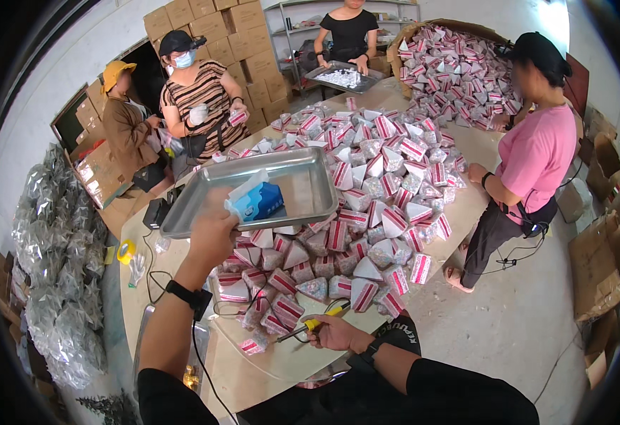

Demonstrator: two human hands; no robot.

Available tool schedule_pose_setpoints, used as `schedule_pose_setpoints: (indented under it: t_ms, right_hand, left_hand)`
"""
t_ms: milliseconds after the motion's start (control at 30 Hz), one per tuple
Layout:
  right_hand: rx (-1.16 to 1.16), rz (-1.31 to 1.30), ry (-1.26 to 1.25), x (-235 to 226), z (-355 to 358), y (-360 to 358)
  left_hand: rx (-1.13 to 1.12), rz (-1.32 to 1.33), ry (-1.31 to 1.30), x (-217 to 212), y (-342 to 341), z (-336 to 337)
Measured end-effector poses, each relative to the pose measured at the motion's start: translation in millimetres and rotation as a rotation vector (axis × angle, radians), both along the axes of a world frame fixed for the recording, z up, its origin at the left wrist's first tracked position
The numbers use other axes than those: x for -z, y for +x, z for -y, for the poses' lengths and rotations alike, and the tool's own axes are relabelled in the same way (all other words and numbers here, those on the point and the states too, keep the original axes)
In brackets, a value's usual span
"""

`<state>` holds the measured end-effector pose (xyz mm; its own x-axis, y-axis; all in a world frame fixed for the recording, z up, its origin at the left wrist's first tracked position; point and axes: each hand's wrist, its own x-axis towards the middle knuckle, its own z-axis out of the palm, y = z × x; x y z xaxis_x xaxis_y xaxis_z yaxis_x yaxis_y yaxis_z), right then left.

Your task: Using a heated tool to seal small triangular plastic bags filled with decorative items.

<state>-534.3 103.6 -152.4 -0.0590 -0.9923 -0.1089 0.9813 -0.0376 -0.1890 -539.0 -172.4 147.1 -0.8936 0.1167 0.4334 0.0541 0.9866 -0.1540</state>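
Observation:
My left hand (214,230) is at the near edge of a shallow metal tray (189,202), beside a blue tissue pack (259,201) with a white tissue sticking out. Motion smears its fingers, so I cannot tell whether they grip the pack or the tray rim. Lower down, my right hand (338,333) is closed around a yellow-handled soldering iron (313,324), its metal shaft pointing left. Close to the shaft lies the near edge of a big heap of wedge-shaped clear packets (338,234) with pink-and-white labels. The tray overlaps the heap's left side.
Yellow tape (126,251) and dark cords lie at the table's left. Silvery bags (58,269) are piled beyond that edge. Several people stand around the table, one at a second tray (344,76). A large box (459,67) brims with packets; cartons (250,49) are stacked behind.

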Motion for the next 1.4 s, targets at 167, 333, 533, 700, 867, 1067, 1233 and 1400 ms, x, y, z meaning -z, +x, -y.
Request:
schedule_pose_setpoints:
  t_ms: [167, 333, 533, 700, 867, 1067, 1233, 1400]
  right_hand:
    - [-0.012, -0.034, -0.016, -4, -1, -1]
    - [0.002, -0.021, -0.002, -6, -3, -4]
    - [-0.059, -0.031, 0.022, -8, 7, -3]
    - [-0.023, -0.061, -0.015, -14, -2, -2]
    - [-0.028, -0.016, 0.048, -12, 1, -1]
    - [-0.009, -0.015, -0.015, -8, -2, -4]
    - [0.049, -0.099, 0.020, -2, 8, 3]
    - [0.065, -0.121, 0.124, -1, 4, 0]
  left_hand:
    - [0.074, -0.021, 0.003, 11, -14, -4]
    - [0.139, -0.020, -0.010, 31, -36, -27]
    - [0.204, -0.032, 0.095, 50, -61, -62]
    - [0.273, -0.029, 0.181, 69, -75, -90]
    - [0.330, -0.034, 0.095, 72, -67, -90]
    - [0.290, -0.064, 0.061, 40, 11, -80]
    - [0.128, -0.113, 0.046, 17, 141, -52]
    - [-0.076, -0.102, 0.023, 8, 258, -43]
